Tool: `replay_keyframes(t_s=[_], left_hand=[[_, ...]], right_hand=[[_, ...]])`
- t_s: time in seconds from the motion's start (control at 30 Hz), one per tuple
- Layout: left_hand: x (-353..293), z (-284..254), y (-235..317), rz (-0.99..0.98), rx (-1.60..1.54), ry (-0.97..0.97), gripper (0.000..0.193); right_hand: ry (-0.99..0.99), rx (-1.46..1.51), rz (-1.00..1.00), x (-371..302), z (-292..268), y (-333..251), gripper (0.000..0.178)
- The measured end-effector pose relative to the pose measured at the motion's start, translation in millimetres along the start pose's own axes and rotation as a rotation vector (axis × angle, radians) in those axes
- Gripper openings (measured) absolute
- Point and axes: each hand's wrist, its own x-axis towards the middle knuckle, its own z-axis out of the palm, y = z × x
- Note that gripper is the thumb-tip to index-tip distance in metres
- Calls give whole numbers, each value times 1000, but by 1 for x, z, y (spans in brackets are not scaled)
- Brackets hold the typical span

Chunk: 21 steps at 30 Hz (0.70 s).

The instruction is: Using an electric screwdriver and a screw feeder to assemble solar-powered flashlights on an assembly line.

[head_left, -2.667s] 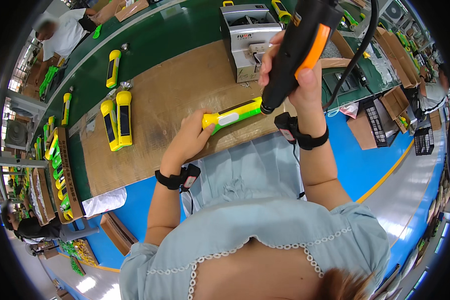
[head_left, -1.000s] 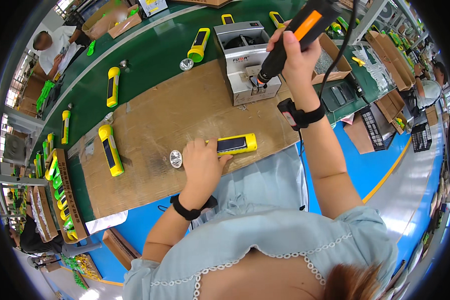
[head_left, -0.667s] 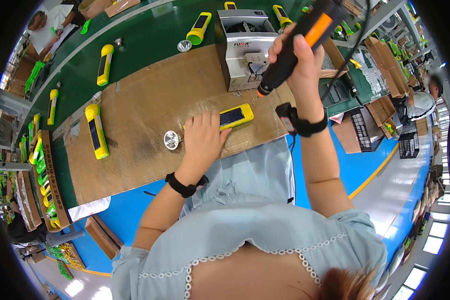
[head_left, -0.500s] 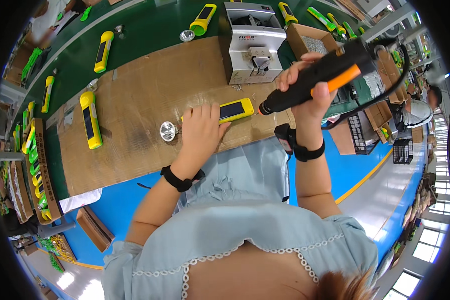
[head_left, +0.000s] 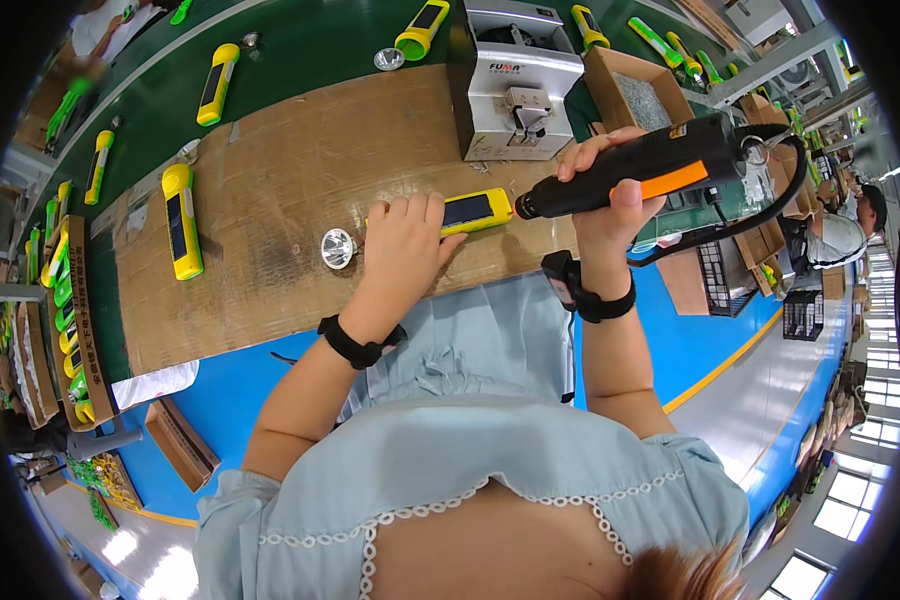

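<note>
Under my left hand [head_left: 403, 250], a yellow flashlight [head_left: 477, 211] with a dark solar panel lies on the cardboard sheet; my fingers are wrapped over its head end. A shiny round reflector [head_left: 337, 249] sits just left of that hand, by the flashlight's head. My right hand [head_left: 610, 205] grips a black electric screwdriver [head_left: 645, 165] with an orange lever, held nearly level. Its tip meets the flashlight's right end; whether it sits in a screw is too small to tell. Another yellow flashlight [head_left: 181, 222] lies farther left on the cardboard.
A grey metal machine [head_left: 518, 85] stands beyond my hands, beside a cardboard box of small screws [head_left: 642, 100]. More flashlights [head_left: 217, 85] and reflectors lie along the green table. A long carton [head_left: 75, 330] of flashlights is at the left. The screwdriver's cable [head_left: 795, 175] loops at the right.
The screwdriver has swung to a more level tilt, and its tip has come closer against the flashlight's end. My left hand still holds the flashlight. The whole view has shifted slightly.
</note>
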Motion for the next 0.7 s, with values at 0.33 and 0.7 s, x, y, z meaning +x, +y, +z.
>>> replay_keyframes(t_s=[0.33, 0.7], left_hand=[[9, -11, -14, -69, -124, -173, 45], [9, -24, -19, -148, -266, -275, 38]], right_hand=[[69, 45, -85, 8, 6, -3, 63], [71, 98, -121, 10, 16, 17, 67]])
